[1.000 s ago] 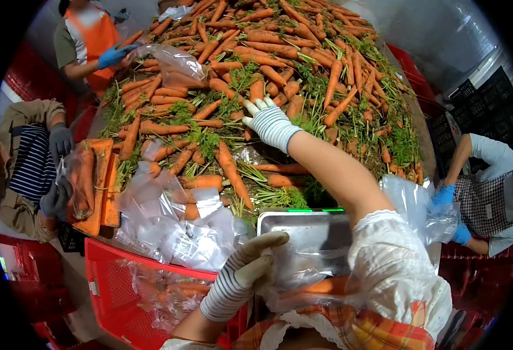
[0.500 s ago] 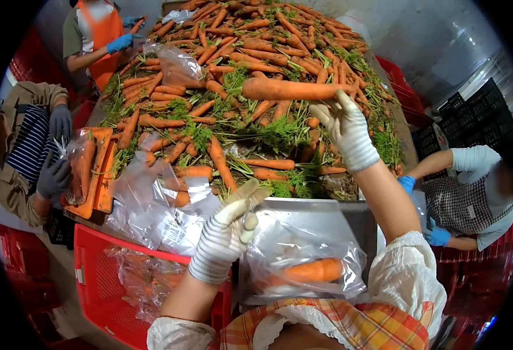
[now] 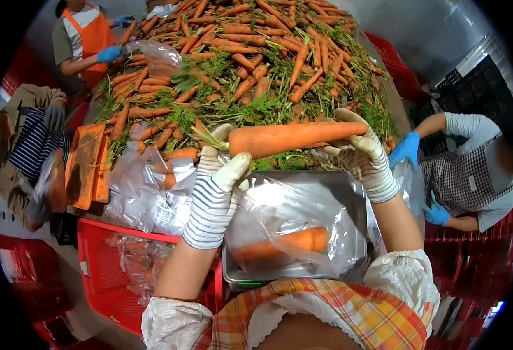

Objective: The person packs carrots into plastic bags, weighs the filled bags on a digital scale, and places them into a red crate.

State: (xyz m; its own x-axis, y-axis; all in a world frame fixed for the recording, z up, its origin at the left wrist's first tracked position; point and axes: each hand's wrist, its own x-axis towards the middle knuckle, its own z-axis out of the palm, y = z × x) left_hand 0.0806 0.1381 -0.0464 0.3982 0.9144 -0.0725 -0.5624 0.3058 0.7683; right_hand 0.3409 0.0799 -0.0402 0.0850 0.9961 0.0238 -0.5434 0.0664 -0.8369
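A large carrot (image 3: 291, 139) is held level above a metal tray, its leafy end to the left. My left hand (image 3: 218, 181), in a striped white glove, grips the thick end between thumb and fingers. The tapered end is in my right hand (image 3: 364, 157), gloved the same way. Below them, a clear plastic bag (image 3: 291, 210) with a carrot inside (image 3: 294, 242) lies in the metal tray (image 3: 358, 233). Beyond my hands is the big heap of carrots with green tops (image 3: 250, 64).
Loose clear bags (image 3: 151, 198) lie left of the tray. A red crate (image 3: 102, 274) with bagged carrots stands at lower left. An orange tray (image 3: 81, 169) is farther left. Co-workers stand at the upper left, left, and right (image 3: 466, 175), their gloved hands near the table edges.
My right hand has picked a carrot off the heap and brought it back over the tray; my left hand has closed on its thick end. The left co-worker's bag has moved down from the orange tray.
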